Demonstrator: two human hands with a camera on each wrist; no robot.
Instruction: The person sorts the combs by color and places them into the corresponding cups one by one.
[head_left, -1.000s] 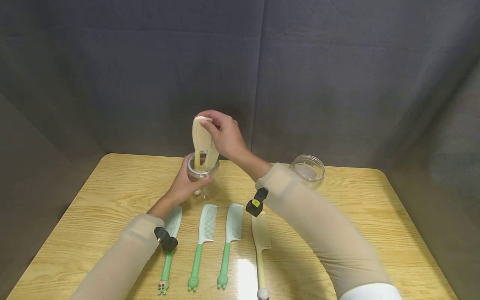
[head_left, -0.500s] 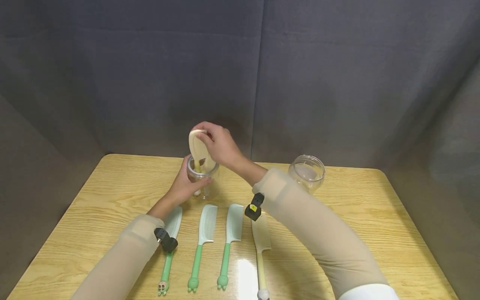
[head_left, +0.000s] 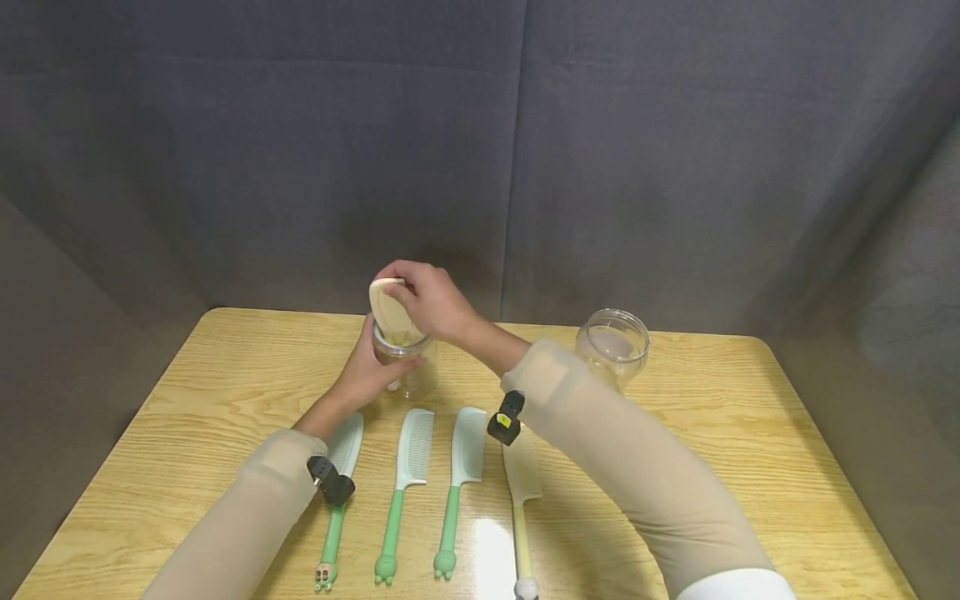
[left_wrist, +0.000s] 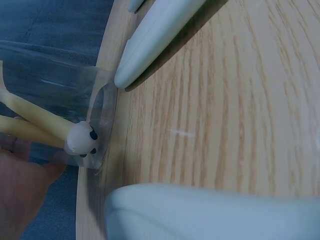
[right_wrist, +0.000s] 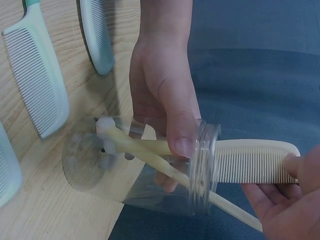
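step: looked like dropping the cream comb (head_left: 390, 310) handle-first into the clear jar (head_left: 405, 367) mid-table | right hand (head_left: 429, 300) fingers pinched on comb top; left hand (head_left: 369, 372) wrapped round jar | next: probably just let go; keep jar steady

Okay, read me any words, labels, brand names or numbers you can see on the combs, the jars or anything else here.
None can be read: the cream comb, the jar it stands in, the second jar and the green combs bear no lettering.
The yellow mark on the right wrist's black device is too small to read.
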